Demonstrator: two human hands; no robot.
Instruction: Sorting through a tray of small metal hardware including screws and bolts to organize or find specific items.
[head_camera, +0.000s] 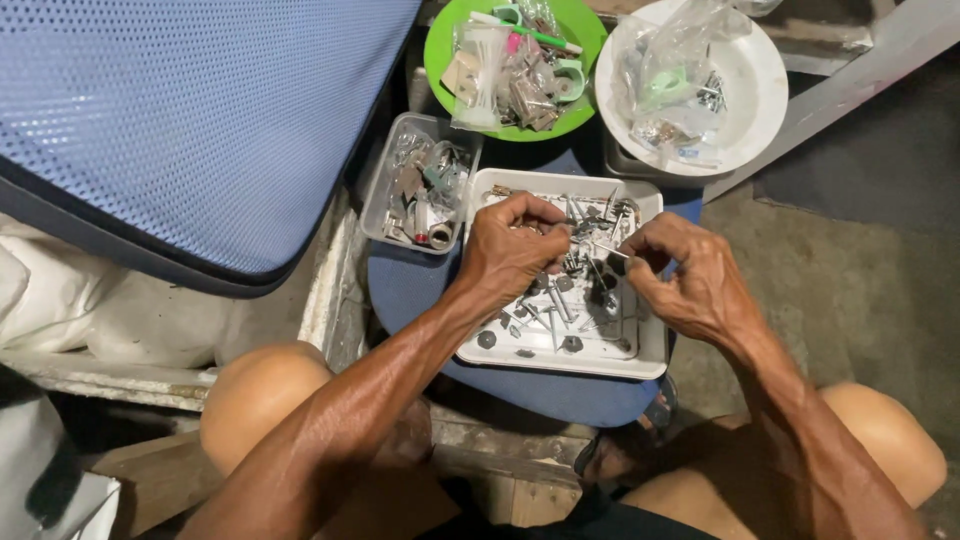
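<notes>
A white rectangular tray (560, 357) of several loose screws, nails and washers rests on a blue stool (400, 285) between my knees. My left hand (510, 252) hovers over the tray's left half, its fingers pinched on small metal pieces. My right hand (685, 280) is over the tray's right side and pinches a thin nail (607, 250) whose tip points toward the left hand. The two hands' fingertips nearly meet above the tray's middle.
A clear plastic box (375, 195) of metal odds sits left of the tray. Behind are a green plate (436, 45) of small hardware and a white bowl (760, 110) holding plastic bags. A blue mesh panel (190, 130) fills the upper left. Concrete floor (860, 290) lies right.
</notes>
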